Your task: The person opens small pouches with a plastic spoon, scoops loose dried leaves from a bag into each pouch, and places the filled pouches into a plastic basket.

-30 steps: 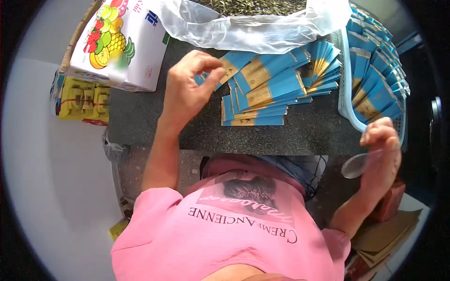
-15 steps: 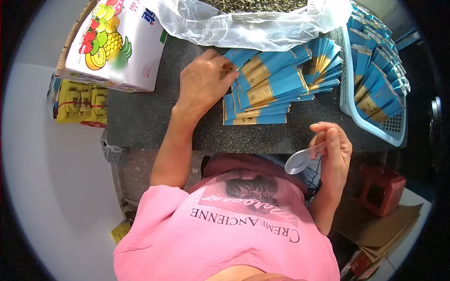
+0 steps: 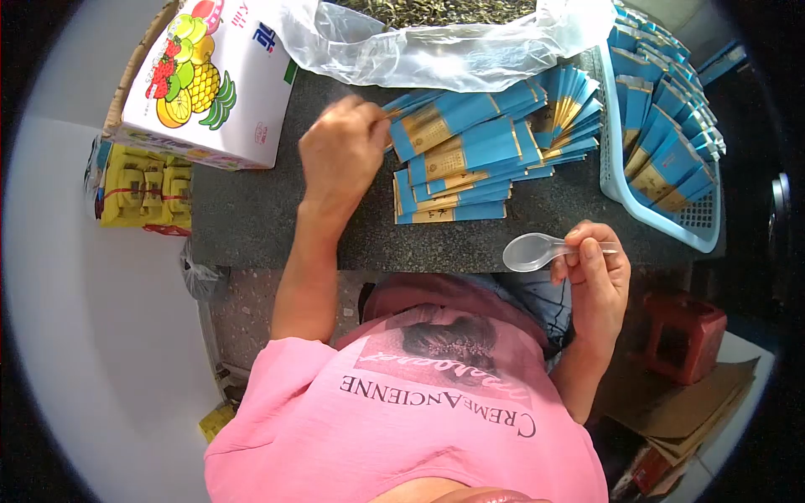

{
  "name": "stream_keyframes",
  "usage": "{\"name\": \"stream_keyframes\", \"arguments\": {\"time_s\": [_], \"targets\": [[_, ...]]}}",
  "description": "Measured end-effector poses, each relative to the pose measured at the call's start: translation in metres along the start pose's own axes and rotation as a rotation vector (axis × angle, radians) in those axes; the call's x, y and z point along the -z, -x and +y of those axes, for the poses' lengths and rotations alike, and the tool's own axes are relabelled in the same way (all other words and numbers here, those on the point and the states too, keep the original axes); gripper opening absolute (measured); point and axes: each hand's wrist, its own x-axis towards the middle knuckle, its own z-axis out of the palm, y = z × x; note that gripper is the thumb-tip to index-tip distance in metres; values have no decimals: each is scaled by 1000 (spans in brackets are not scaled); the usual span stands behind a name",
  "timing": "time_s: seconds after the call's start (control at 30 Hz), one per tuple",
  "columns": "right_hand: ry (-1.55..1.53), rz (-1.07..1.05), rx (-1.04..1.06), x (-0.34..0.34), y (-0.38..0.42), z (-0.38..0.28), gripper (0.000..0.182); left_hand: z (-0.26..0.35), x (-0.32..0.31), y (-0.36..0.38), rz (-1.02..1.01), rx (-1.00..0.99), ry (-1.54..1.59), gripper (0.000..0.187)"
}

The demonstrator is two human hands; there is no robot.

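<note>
My left hand [image 3: 342,151] is closed at the left end of a spread of flat blue-and-gold packets [image 3: 470,155], its fingertips pinching the edge of one packet [image 3: 409,104]. Part of that grip is hidden behind the fingers. Over the table's front edge, my right hand [image 3: 597,268] holds a clear plastic spoon [image 3: 530,251] by its handle, the bowl pointing left. Nothing is visible in the spoon's bowl. The packets lie overlapped in fanned layers on the dark speckled table [image 3: 369,239].
A clear plastic bag [image 3: 453,63] with dried leaves [image 3: 436,12] lies at the back. To the right stands a light-blue basket [image 3: 616,168] full of similar packets. A white fruit-print carton [image 3: 251,109] is at left. A red stool [image 3: 683,335] stands below right.
My left hand has moved left, and the packet ends beside it have shifted left too. My right hand has turned the spoon from tilted down to nearly level and raised its bowl.
</note>
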Motion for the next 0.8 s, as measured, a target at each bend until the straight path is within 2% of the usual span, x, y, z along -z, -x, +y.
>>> {"name": "stream_keyframes", "arguments": {"time_s": [0.07, 0.1, 0.23, 0.27, 0.37, 0.4, 0.47, 0.8], "targets": [[1, 35, 19, 0, 3, -5, 19, -3, 13, 5, 87, -39, 147, 6], [2, 61, 34, -1, 5, -7, 20, 1, 17, 9, 105, 10, 339, 8], [13, 17, 83, 12, 2, -12, 18, 22, 44, 26, 155, -32, 554, 18], [8, 20, 83, 11, 0, -16, 18, 25, 45, 28, 151, -35, 551, 18], [74, 39, 244, 3, -7, -34, 22, 33, 47, 29, 261, -260, 577, 22], [75, 49, 247, 0, -10, -40, 22, 35, 48, 30, 256, -267, 583, 22], [65, -23, 383, -6, -16, -53, 22, 40, 48, 31, 295, -326, 605, 23], [172, -25, 288, -27, -27, -64, 18, 51, 53, 31, 289, -363, 502, 21]]}}
